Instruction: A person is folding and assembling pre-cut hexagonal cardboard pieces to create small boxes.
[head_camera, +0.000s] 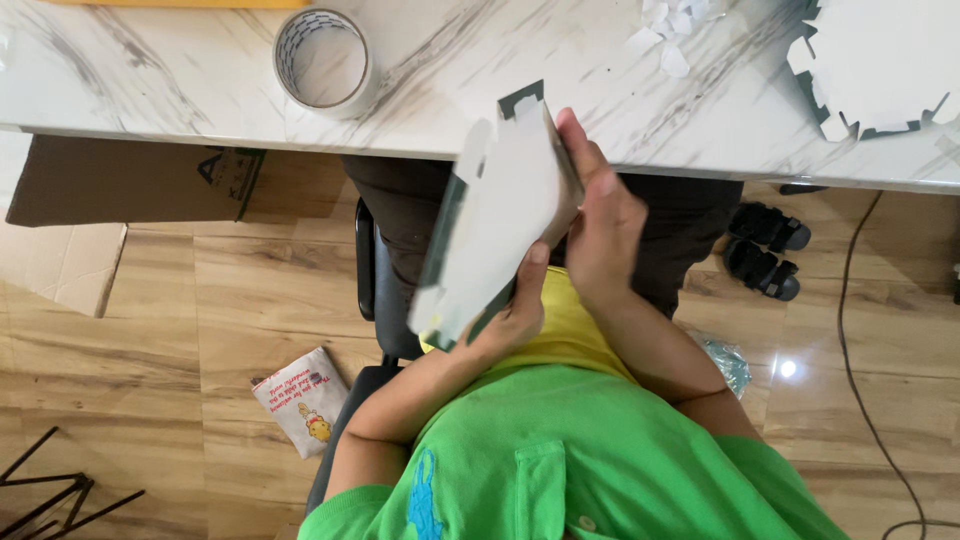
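Note:
Both my hands hold a flat-folded cardboard box blank (495, 225), white on the side facing me and dark green on the other, tilted upright just below the edge of the marble table (180, 90). My left hand (508, 312) grips its lower end from underneath, thumb against the white face. My right hand (602, 232) wraps the upper right edge, fingers reaching to the top flap. Below them are my green shirt and a yellow layer under it.
On the table sit a roll of tape (322, 60), paper scraps (668, 30) and white die-cut card sheets (880, 60). Under it are a brown carton (130, 180), a black chair (372, 290), sandals (765, 250), a cable (858, 330) and a small printed pouch (305, 400).

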